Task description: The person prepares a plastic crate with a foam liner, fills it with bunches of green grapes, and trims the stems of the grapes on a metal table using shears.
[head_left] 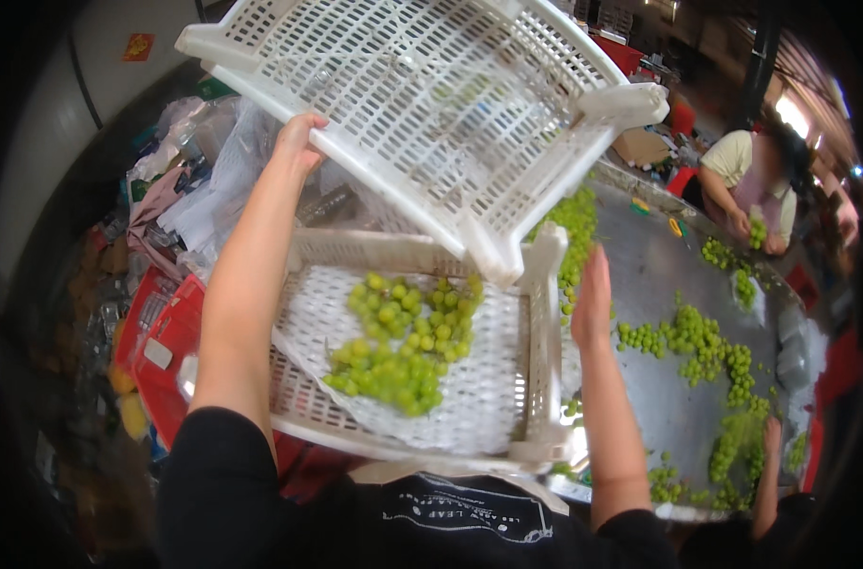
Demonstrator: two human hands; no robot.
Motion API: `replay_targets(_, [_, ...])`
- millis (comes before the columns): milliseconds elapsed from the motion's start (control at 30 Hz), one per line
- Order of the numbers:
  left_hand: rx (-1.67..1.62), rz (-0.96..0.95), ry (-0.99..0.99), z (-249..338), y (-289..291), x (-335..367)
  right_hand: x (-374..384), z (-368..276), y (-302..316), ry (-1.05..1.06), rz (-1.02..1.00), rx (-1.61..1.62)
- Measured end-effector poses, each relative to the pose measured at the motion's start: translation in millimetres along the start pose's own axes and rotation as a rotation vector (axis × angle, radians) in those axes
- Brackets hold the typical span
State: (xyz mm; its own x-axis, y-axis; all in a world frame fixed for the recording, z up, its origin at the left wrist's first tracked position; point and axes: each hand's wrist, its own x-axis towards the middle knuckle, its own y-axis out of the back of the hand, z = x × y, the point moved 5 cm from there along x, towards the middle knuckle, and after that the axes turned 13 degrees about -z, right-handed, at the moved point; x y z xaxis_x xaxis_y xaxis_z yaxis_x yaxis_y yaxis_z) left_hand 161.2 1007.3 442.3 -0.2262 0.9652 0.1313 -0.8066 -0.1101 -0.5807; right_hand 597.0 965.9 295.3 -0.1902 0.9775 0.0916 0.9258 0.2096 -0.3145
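Observation:
A white slatted plastic crate point(422, 123) is raised and tilted in front of me. My left hand point(301, 142) is closed round its near left edge. Below it stands a second white crate point(543, 379), lined with a white padded sheet point(483, 398) that carries bunches of green grapes point(403, 332). My right hand point(593, 299) is upright beside the lower crate's right wall, fingers stretched straight and holding nothing. It is apart from the raised crate, whose near right corner hangs over the lower crate's far right side.
On the right is a metal table point(640, 275) with several grape bunches point(697, 337) and yellow-green scissors point(676, 228). A co-worker point(749, 185) handles grapes beyond it; another person's arm point(768, 479) reaches in lower right. Plastic waste point(213, 180) and a red crate point(166, 356) lie left.

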Motion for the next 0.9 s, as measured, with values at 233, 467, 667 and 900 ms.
replay_targets(233, [0.02,0.012,-0.115,13,17,-19,118,-27,-65,0.359,-0.273,-0.001])
replay_targets(467, [-0.113,-0.217,-0.271,119,28,-85,100,-124,-165,0.512,-0.525,-0.086])
replay_targets(667, [0.153,-0.006,-0.429,223,107,-254,41,-158,-318,0.625,-0.791,-0.315])
replay_targets(900, [0.134,0.832,-0.59,284,239,-451,-54,-121,-509,0.462,-1.173,-0.29])
